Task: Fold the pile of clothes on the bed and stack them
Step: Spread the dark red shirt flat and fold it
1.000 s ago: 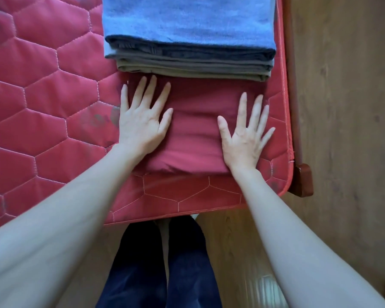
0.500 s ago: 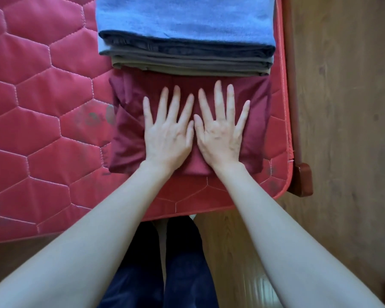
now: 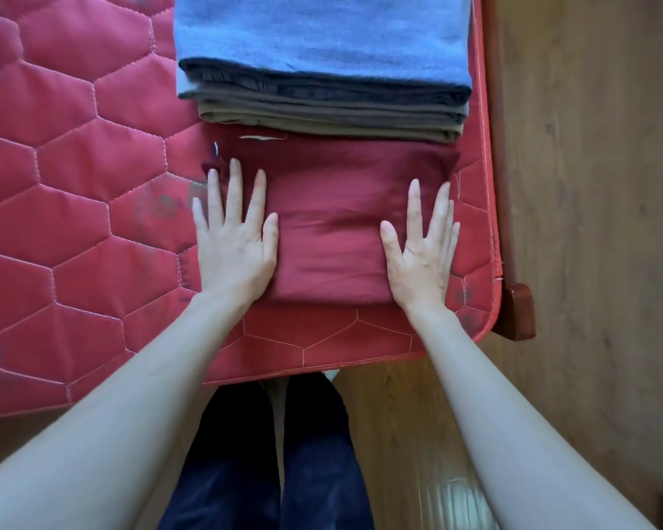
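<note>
both hands have slid apart from the middle; left hand [image 3: 234, 246] and right hand [image 3: 422, 254] press flat, fingers straight, on the red garment's [image 3: 330, 223] sides, smoothing it on the bed [image 3: 73, 223] beside the stack [image 3: 322, 93]; stacking likely next.

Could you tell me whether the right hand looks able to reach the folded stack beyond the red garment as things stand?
Probably yes: the right hand lies flat on the red garment, and the stack sits just past it with nothing between.
</note>
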The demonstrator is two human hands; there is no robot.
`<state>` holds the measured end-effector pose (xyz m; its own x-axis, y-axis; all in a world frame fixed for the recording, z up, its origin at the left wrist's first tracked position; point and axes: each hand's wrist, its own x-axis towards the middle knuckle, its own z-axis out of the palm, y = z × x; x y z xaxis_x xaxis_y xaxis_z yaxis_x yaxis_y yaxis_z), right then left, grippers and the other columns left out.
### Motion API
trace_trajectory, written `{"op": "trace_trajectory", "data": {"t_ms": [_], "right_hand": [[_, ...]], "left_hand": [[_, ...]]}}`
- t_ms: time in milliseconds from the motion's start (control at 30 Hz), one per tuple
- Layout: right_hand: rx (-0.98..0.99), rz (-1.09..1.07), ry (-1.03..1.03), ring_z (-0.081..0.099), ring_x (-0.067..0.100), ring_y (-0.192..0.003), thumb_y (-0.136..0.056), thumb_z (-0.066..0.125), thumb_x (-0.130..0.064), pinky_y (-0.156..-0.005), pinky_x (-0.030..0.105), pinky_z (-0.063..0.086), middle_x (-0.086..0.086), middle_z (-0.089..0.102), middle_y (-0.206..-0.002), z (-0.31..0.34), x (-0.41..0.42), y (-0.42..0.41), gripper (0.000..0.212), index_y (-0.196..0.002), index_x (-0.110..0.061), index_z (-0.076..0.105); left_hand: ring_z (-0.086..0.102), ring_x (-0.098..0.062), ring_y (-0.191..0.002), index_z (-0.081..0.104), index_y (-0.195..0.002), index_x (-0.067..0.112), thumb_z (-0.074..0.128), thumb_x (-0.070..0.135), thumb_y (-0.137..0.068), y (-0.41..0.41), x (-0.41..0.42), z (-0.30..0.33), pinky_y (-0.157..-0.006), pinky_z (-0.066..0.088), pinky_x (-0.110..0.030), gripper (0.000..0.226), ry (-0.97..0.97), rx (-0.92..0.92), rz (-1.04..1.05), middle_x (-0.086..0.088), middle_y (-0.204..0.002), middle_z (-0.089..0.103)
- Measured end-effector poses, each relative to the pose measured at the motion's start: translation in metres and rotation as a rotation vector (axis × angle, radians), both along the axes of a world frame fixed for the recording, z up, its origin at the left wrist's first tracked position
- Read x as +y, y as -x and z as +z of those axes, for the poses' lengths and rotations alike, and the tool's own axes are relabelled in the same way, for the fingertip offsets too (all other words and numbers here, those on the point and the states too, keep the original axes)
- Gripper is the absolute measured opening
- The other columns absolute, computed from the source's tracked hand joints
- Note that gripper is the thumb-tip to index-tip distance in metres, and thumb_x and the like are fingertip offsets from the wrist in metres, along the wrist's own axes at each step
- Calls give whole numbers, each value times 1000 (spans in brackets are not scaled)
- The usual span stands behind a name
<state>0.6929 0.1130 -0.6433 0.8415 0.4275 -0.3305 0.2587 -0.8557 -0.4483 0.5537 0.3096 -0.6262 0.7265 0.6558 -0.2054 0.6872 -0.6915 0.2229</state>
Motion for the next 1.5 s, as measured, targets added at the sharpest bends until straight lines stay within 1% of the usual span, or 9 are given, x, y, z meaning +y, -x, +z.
{"op": "trace_trajectory", "data": {"t_ms": [100,300,500,667,800,1000,1233,1400,1500], "right_hand": [[-163,69,1,8,32,-149,-99,30,-58,-122,44,8,14,-2,-162,17,7,-1,63,-154,-36,9],[-93,44,-74,20,36,-143,-96,46,-53,-115,41,24,18,0,-160,34,4,-2,63,-152,-42,17],[-32,-18,-42,44,37,-117,-89,39,-67,-99,42,41,17,38,-126,38,0,1,67,-149,-51,14],[-1,-19,22,51,37,-81,-92,43,-63,-85,42,45,9,38,-101,47,6,0,66,-149,-53,10],[63,-29,-10,52,41,-92,-92,45,-62,-90,42,40,15,44,-108,51,6,0,67,-148,-55,9],[102,-93,-150,50,36,-101,-91,56,-52,-86,32,36,16,50,-106,49,7,13,69,-149,-50,18],[121,-152,-277,51,26,-104,-88,68,-38,-85,17,31,13,55,-108,65,9,20,71,-148,-43,30],[97,-142,-268,52,28,-108,-89,67,-38,-91,24,35,10,53,-105,97,14,22,71,-148,-44,30],[54,-137,-294,52,28,-113,-88,68,-38,-96,23,34,15,57,-117,122,18,18,71,-148,-45,30]], "left_hand": [[0,-31,-149,19,-153,23,22,43,-98,-1,4,2,-117,9,-55,59,82,12,-43,-7,-162,4],[-9,-37,-147,12,-153,37,33,46,-101,14,8,11,-117,6,-53,56,180,-42,120,-13,-160,-14],[29,-40,-130,17,-151,41,37,49,-99,18,8,21,-110,27,-47,56,232,-49,155,-24,-146,28],[50,-45,-101,10,-149,50,33,55,-98,9,10,30,-93,40,-46,57,271,43,215,-20,-113,41],[55,-45,-94,4,-146,57,28,61,-96,9,15,35,-88,41,-44,55,322,91,224,-10,-99,39],[50,-36,-97,9,-148,53,42,51,-97,22,14,36,-94,39,-43,60,447,-109,259,-9,-112,39],[53,-39,-91,18,-151,41,48,44,-97,26,15,54,-83,42,-42,62,349,-181,184,-9,-104,37],[51,-40,-92,20,-151,37,52,41,-96,22,22,83,-81,41,-41,64,350,-224,150,-7,-101,34],[48,-29,-76,25,-151,35,53,42,-94,17,33,108,-72,41,-39,64,331,-320,95,-8,-96,37]]}}
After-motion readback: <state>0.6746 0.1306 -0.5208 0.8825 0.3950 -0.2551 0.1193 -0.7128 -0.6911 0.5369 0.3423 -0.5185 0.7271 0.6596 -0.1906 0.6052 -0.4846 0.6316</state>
